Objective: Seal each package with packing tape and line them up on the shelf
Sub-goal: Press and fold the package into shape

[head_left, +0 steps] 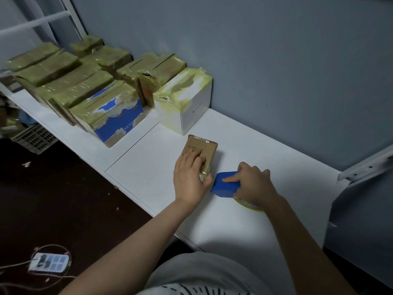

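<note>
A small brown cardboard package point(205, 147) lies flat on the white shelf point(148, 167). My left hand point(191, 177) presses down on its near half, fingers on top and thumb curled round the near end, where shiny tape wraps over. Right beside it, my right hand point(253, 184) grips a blue tape dispenser point(225, 185), index finger stretched along its top. The yellowish tape roll point(247, 204) peeks out under that hand. The dispenser's nose sits close to the package's near end.
Several taped packages point(85, 81) stand in rows at the shelf's far left, with a blue-and-white box point(119, 122) and a white box point(185, 103) nearest. A grey wall runs behind. A metal bracket point(365, 167) is at right. A power strip point(49, 262) lies on the dark floor.
</note>
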